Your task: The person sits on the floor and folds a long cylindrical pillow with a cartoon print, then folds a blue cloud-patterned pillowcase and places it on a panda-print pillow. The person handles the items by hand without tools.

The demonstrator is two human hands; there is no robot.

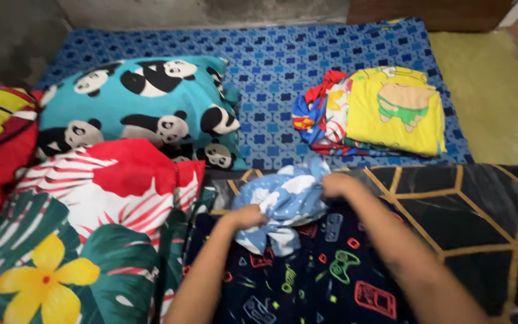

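Observation:
A crumpled light blue garment (286, 201) with white cloud shapes lies bunched on top of a dark navy cloth (307, 276) printed with game controllers. My left hand (245, 216) grips its lower left side. My right hand (337, 184) holds its upper right edge. Both arms reach in from the bottom of the view.
A folded pile of clothes with a yellow cartoon shirt (394, 111) on top sits on the blue patterned mattress (271, 66). A panda-print pillow (145, 105) and a floral pillow (85, 228) lie left. A black mat with gold lines (481, 210) is at right.

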